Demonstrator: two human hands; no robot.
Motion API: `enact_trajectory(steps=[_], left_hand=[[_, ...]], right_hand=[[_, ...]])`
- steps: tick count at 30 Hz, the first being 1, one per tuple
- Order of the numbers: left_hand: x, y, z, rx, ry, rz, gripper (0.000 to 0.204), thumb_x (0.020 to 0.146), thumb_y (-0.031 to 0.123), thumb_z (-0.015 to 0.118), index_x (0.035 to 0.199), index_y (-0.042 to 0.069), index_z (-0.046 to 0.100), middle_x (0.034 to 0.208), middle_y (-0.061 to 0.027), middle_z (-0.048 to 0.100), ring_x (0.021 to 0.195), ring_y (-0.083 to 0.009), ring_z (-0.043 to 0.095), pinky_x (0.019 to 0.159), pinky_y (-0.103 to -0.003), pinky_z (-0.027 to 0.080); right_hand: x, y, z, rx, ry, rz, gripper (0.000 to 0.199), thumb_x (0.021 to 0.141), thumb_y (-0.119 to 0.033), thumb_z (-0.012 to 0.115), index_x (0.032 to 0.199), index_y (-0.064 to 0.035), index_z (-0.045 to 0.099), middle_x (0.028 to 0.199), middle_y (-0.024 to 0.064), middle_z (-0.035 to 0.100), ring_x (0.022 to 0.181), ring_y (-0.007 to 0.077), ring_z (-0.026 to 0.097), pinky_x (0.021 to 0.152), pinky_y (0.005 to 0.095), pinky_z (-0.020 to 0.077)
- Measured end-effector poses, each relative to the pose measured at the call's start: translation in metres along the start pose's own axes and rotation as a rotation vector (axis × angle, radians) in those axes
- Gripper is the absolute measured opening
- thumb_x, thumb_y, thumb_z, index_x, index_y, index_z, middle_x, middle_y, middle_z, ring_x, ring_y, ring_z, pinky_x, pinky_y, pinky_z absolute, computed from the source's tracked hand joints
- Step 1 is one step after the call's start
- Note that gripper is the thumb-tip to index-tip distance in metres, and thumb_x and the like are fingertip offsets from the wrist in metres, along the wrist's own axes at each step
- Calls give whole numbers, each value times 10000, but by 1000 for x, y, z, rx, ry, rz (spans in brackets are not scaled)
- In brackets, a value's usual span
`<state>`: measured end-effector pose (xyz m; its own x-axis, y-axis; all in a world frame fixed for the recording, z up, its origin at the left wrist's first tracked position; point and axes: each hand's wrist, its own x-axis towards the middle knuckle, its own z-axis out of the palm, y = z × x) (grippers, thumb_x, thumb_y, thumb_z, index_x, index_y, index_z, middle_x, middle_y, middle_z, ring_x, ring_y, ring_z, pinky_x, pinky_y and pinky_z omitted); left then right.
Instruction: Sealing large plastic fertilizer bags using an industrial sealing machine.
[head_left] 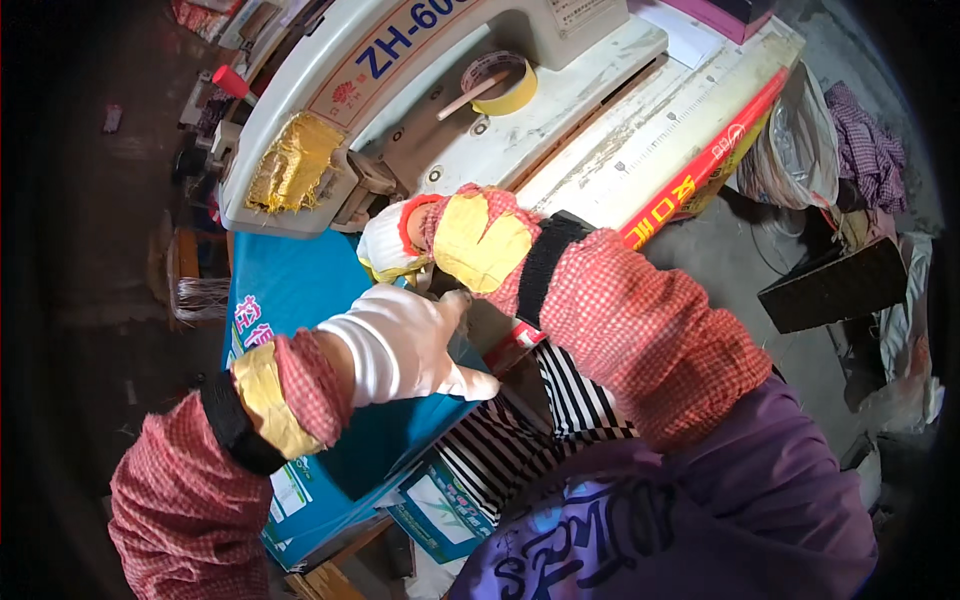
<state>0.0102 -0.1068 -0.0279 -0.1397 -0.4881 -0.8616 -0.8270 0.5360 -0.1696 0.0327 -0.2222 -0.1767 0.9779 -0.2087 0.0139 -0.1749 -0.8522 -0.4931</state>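
A cluttered workshop with a dark floor surrounds a pale surface (640, 110) that carries a white machine (330, 70) at twelve o'clock. A yellow rag (292, 160) is stuck on the machine's near end, and a tape roll (505, 85) with a stick through it lies on the machine bed at one o'clock. A red and yellow strip (700, 170) runs along the surface's edge toward two o'clock. Beyond it, at two to three o'clock, sit a clear bag (795, 150) and checked cloth (865, 145).

A blue sheet (290, 290) lies below the machine, at nine o'clock of the hands, spreading down to seven o'clock over a stack of blue cartons (440, 510).

The left hand (405, 345), in a white glove, rests flat on the sheet's right edge, fingers pressed together, thumb pointing to three o'clock. The right hand (440, 240), in a white glove with a yellow patch on its back, sits just at twelve o'clock of the left, close under the machine head; its fingers curl down at the sheet's top edge, but whether they pinch it I cannot tell. Both forearms wear red checked sleeves with black bands.
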Motion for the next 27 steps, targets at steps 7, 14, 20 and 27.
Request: enact_trajectory(steps=[7, 14, 20, 27], left_hand=[[-79, -2, -15, -284, -262, 203, 443, 880, 441, 614, 1177, 112, 594, 732, -104, 646, 637, -251, 653, 575, -332, 501], [-123, -9, -29, -482, -284, -127, 302, 836, 293, 699, 1050, 82, 663, 780, -107, 673, 754, -164, 665, 646, -294, 530], [-101, -7, -10, -947, 181, -273, 806, 802, 395, 753, 1431, 106, 340, 1337, -287, 467, 1222, -306, 515, 984, -410, 454], [-104, -17, -22, -453, -579, -50, 337, 924, 277, 600, 1185, 68, 638, 988, -85, 692, 906, -192, 636, 818, -315, 495]], right_hand=[[7, 5, 18, -324, 408, -309, 284, 501, -323, 752, 604, -86, 633, 609, 96, 606, 601, 303, 616, 513, 367, 470], [15, 9, 29, -22, 132, 62, 174, 735, -232, 607, 783, -91, 697, 745, 143, 655, 624, 316, 607, 551, 399, 466], [23, 11, 34, -36, 177, 24, 167, 731, -234, 606, 756, -101, 705, 730, 125, 663, 604, 295, 612, 556, 390, 478], [18, 4, 32, -473, 147, -106, 164, 720, -204, 605, 758, -92, 717, 724, 109, 677, 617, 297, 638, 533, 399, 492]])
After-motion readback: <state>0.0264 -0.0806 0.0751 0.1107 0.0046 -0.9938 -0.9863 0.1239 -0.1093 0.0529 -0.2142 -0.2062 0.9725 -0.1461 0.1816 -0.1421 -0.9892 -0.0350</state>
